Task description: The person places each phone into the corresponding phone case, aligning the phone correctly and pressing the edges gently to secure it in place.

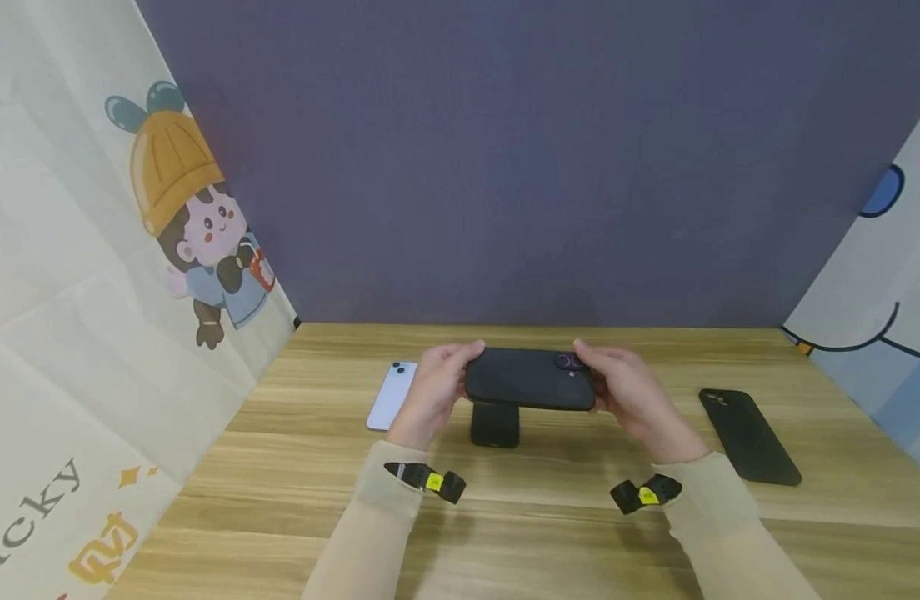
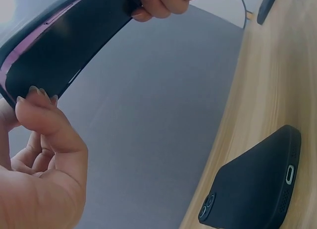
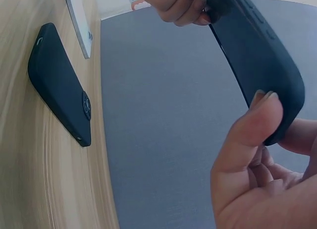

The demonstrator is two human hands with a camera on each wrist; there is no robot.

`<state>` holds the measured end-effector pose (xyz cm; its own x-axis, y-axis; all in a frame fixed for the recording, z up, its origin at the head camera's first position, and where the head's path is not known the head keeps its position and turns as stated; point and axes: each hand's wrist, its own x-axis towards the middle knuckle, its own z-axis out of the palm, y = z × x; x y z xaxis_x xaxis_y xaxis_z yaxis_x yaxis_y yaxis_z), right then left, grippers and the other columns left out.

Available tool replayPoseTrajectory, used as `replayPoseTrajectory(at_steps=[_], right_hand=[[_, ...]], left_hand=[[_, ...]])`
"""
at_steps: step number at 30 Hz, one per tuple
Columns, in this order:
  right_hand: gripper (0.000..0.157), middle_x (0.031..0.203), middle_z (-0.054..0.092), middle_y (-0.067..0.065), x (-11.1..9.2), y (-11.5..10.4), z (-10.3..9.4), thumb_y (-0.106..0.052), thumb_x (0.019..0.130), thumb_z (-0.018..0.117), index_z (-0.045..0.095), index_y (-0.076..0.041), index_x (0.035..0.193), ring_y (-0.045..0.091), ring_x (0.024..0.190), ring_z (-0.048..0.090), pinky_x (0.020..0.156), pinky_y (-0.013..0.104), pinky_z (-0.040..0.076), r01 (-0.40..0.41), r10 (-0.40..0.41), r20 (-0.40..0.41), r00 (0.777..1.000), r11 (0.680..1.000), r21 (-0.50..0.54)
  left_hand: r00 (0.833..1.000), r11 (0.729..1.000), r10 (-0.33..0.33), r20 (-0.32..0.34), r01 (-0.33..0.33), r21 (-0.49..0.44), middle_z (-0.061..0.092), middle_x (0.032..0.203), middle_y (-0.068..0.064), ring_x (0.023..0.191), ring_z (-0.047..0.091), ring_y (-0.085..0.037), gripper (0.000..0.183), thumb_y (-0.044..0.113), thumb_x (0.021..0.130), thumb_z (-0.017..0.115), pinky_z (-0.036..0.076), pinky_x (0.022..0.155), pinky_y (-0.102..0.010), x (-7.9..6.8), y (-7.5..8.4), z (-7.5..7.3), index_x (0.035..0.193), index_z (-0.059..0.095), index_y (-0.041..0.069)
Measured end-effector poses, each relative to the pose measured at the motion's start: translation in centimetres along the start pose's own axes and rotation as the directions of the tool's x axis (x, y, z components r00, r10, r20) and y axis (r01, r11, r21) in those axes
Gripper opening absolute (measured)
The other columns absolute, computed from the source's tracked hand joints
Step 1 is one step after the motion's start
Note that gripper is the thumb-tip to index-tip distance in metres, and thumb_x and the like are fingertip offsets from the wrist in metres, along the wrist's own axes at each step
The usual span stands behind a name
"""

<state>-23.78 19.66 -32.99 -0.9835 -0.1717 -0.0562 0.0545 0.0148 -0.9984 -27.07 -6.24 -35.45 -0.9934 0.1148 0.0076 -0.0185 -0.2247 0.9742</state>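
Both hands hold a phone in a black case (image 1: 531, 379) sideways above the table, its back with the camera lenses towards the head camera. My left hand (image 1: 433, 387) pinches its left end, thumb on the back and curled fingers at the screen side. At the camera end, my right hand (image 1: 632, 392) grips it the same way. In the left wrist view, a pink strip (image 2: 47, 23) shows along one long edge between the dark screen and the case. Side buttons stand out on the case in the right wrist view. Below the held phone lies a black-cased phone (image 1: 495, 425), partly hidden by it.
A pale lavender phone (image 1: 392, 396) lies back up beside the left hand. Further right rests a black phone case (image 1: 751, 437) with a camera cutout. The wooden table (image 1: 280, 500) meets a dark grey-blue panel (image 1: 535, 167) at the back, with printed cloths on both sides.
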Motion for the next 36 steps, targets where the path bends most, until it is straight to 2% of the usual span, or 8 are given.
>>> replayPoseTrajectory(at_steps=[8, 15, 20, 29, 32, 36], right_hand=[[0.039, 0.075, 0.065, 0.001, 0.02, -0.03, 0.04, -0.045, 0.103, 0.058, 0.071, -0.008, 0.102, 0.011, 0.056, 0.055, 0.052, 0.026, 0.048, -0.011, 0.011, 0.011, 1.000, 1.000, 0.003], [0.046, 0.067, 0.062, 0.003, 0.00, -0.08, 0.06, -0.047, 0.103, 0.056, 0.068, -0.003, 0.101, 0.011, 0.053, 0.055, 0.054, 0.026, 0.052, -0.053, 0.055, 0.112, 0.992, 0.998, -0.025], [0.046, 0.065, 0.061, 0.002, -0.09, -0.20, 0.11, -0.046, 0.103, 0.057, 0.064, -0.001, 0.105, 0.010, 0.053, 0.054, 0.053, 0.027, 0.052, -0.043, 0.049, 0.168, 0.985, 0.998, -0.038], [0.041, 0.062, 0.056, -0.001, -0.32, -0.51, -0.16, -0.043, 0.105, 0.054, 0.068, -0.008, 0.088, 0.008, 0.050, 0.049, 0.050, 0.025, 0.044, 0.020, -0.020, 0.122, 0.992, 1.000, 0.005], [0.042, 0.061, 0.056, -0.002, -0.32, -0.55, -0.17, -0.044, 0.105, 0.053, 0.068, -0.009, 0.087, 0.008, 0.049, 0.048, 0.048, 0.024, 0.043, 0.019, -0.021, 0.093, 0.995, 1.000, 0.025], [0.042, 0.060, 0.056, -0.002, -0.34, -0.55, -0.23, -0.044, 0.104, 0.054, 0.068, -0.010, 0.084, 0.008, 0.048, 0.048, 0.047, 0.023, 0.043, 0.022, -0.026, 0.053, 0.998, 0.997, 0.069]], left_hand=[[1.000, 0.999, -0.004, 0.015, 0.005, -0.041, 0.071, 0.090, -0.009, 0.068, 0.068, -0.015, 0.033, 0.025, 0.097, 0.070, 0.055, 0.063, -0.025, 0.07, 0.00, -0.23, 0.104, 0.072, -0.007], [0.999, 0.994, -0.004, -0.043, 0.000, -0.106, 0.071, 0.094, -0.010, 0.073, 0.070, -0.016, 0.031, 0.024, 0.099, 0.068, 0.058, 0.067, -0.026, 0.13, 0.02, -0.31, 0.106, 0.070, -0.006], [0.998, 0.985, 0.005, -0.057, -0.014, -0.169, 0.070, 0.090, -0.008, 0.071, 0.069, -0.015, 0.028, 0.021, 0.099, 0.067, 0.058, 0.066, -0.027, 0.37, 0.03, -0.31, 0.104, 0.068, -0.006], [1.000, 0.979, -0.015, 0.011, 0.016, -0.202, 0.070, 0.095, -0.010, 0.078, 0.069, -0.018, 0.027, 0.028, 0.099, 0.068, 0.059, 0.070, -0.029, 0.31, 0.03, -0.12, 0.096, 0.070, 0.001], [0.999, 0.977, -0.010, 0.036, 0.018, -0.213, 0.070, 0.090, -0.008, 0.073, 0.066, -0.016, 0.026, 0.029, 0.100, 0.067, 0.057, 0.066, -0.026, 0.18, 0.14, -0.05, 0.093, 0.070, 0.004], [0.994, 0.985, -0.019, 0.108, 0.037, -0.170, 0.067, 0.077, -0.004, 0.061, 0.059, -0.012, 0.026, 0.030, 0.101, 0.065, 0.049, 0.057, -0.022, 0.01, 0.26, -0.01, 0.091, 0.069, 0.007]])
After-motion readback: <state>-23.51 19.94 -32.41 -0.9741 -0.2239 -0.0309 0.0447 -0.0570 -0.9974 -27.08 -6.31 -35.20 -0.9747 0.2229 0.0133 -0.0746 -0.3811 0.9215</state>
